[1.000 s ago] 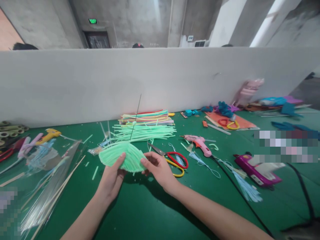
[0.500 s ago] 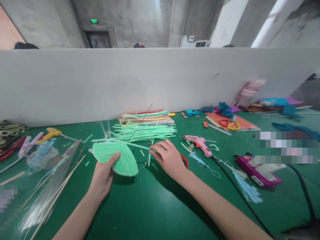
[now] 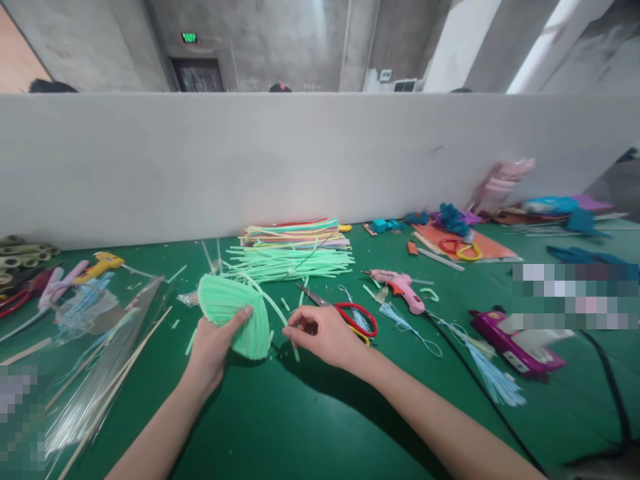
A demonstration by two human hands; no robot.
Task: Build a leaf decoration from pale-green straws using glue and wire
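At 9 o'clock from the hands, the tape rolls [image 3: 23, 252] are cut off by the picture edge, so I cannot count them. A blurry square [image 3: 20, 413] hides the corner at 7 o'clock. In the middle, over the green table [image 3: 280, 420], the left hand [image 3: 213, 347] holds the green fuzzy fan [image 3: 230, 308]. The thumb presses on its front, and I cannot see the other fingers behind it. The right hand [image 3: 325, 333] pinches one green fuzzy stick [image 3: 271, 305] between thumb and first finger, just beside the fan's right edge. Its other fingers are curled in. This hand hides part of the scissors [image 3: 354, 315] at 1 o'clock. I count three glue guns: the yellow glue gun [image 3: 100, 265], the pink glue gun [image 3: 400, 288] and the purple glue gun [image 3: 515, 340]. I count two scissors; the other pair [image 3: 457, 249] lies at 2 o'clock.
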